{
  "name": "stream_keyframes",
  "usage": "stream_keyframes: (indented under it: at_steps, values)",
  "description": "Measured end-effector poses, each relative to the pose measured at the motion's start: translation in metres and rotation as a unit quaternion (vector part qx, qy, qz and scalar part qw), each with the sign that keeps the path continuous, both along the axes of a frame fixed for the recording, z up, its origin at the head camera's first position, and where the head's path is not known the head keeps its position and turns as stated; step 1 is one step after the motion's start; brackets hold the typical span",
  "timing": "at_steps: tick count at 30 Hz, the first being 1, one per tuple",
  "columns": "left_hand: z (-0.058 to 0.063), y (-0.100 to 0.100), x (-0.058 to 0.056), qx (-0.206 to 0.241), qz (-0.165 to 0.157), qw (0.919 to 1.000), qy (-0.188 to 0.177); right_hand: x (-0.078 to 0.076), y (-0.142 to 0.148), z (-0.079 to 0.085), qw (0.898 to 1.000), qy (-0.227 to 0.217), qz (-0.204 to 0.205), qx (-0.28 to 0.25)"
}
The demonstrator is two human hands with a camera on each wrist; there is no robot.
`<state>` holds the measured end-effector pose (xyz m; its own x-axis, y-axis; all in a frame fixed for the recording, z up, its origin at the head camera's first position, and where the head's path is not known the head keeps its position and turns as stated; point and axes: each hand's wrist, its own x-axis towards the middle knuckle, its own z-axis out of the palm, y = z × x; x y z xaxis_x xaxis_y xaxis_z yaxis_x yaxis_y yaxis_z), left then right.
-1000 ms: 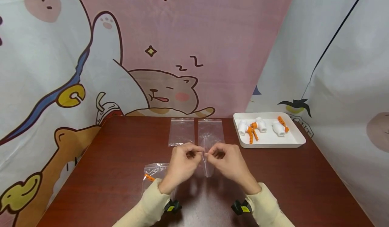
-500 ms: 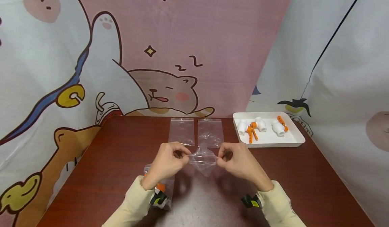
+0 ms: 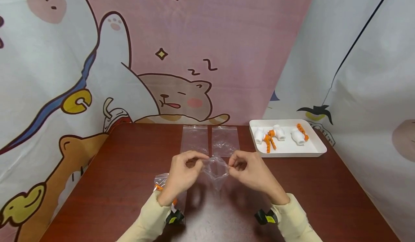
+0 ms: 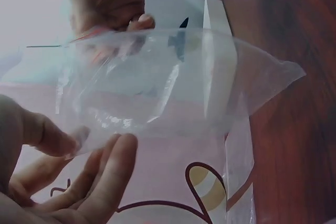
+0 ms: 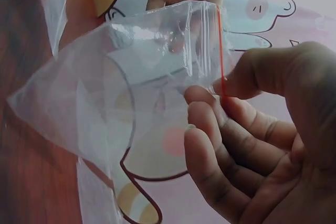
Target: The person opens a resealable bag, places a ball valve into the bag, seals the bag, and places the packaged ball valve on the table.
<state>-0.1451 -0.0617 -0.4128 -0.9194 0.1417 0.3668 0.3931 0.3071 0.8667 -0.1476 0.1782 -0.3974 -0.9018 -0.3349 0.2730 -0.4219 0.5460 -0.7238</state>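
Between both hands hangs a clear zip-lock bag (image 3: 216, 170), its mouth spread apart above the table. My left hand (image 3: 185, 171) pinches one side edge of the mouth with thumb and fingers. The opposite edge is pinched by my right hand (image 3: 251, 171). A red line runs along the bag's (image 5: 157, 72) top edge in the right wrist view, and nothing shows inside it. Partly hidden under the left forearm lies a filled zip-lock bag (image 3: 160, 180) with orange and white parts.
Two flat clear zip-lock bags, a left one (image 3: 195, 139) and a right one (image 3: 225, 141), lie at the table's back. Right of them stands a white tray (image 3: 311, 151) with white valves (image 3: 297, 137) bearing orange handles (image 3: 300, 128). A printed cloth (image 3: 246, 54) hangs behind.
The hands were close together at the bag, then moved apart and stretched its top. Now they are slightly closer again, and the bag's mouth has opened into a diamond shape.
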Motion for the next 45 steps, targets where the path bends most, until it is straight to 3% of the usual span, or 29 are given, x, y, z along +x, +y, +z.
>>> stream_keyframes:
  at_steps: [4,10,14,18,21,24,27,30,40,45]
  values:
    - [-0.002,0.006,0.001,0.026,0.007,0.9996,0.0,0.001,-0.006,0.002,0.999,-0.028,-0.02,-0.022]
    - [0.0,0.002,-0.002,0.017,-0.031,0.9993,0.013,0.0,-0.007,0.005,0.997,-0.046,-0.048,-0.029]
    - [0.005,-0.007,-0.005,-0.02,-0.083,0.9962,0.017,-0.003,-0.004,0.006,0.996,-0.064,-0.05,-0.027]
    - [0.01,-0.016,-0.009,-0.048,-0.152,0.9872,0.006,-0.006,0.001,0.007,0.994,-0.092,-0.044,-0.033]
    - [0.013,-0.021,-0.012,-0.047,-0.2,0.9783,-0.025,-0.007,0.003,0.006,0.993,-0.104,-0.042,-0.04]
    - [0.015,-0.023,-0.013,-0.039,-0.228,0.9712,-0.057,-0.008,0.004,0.005,0.992,-0.109,-0.035,-0.046]
    - [0.015,-0.022,-0.013,-0.038,-0.232,0.9694,-0.072,-0.008,0.005,0.003,0.992,-0.113,-0.018,-0.05]
    - [0.015,-0.02,-0.012,-0.045,-0.222,0.972,-0.064,-0.008,0.004,0.0,0.992,-0.113,-0.006,-0.048]
    - [0.019,-0.015,-0.008,-0.015,-0.211,0.9759,-0.055,-0.008,-0.004,-0.001,0.995,-0.091,0.016,-0.048]
    - [0.017,-0.015,-0.008,0.015,-0.218,0.9731,-0.074,-0.008,-0.007,0.0,0.995,-0.093,0.016,-0.043]
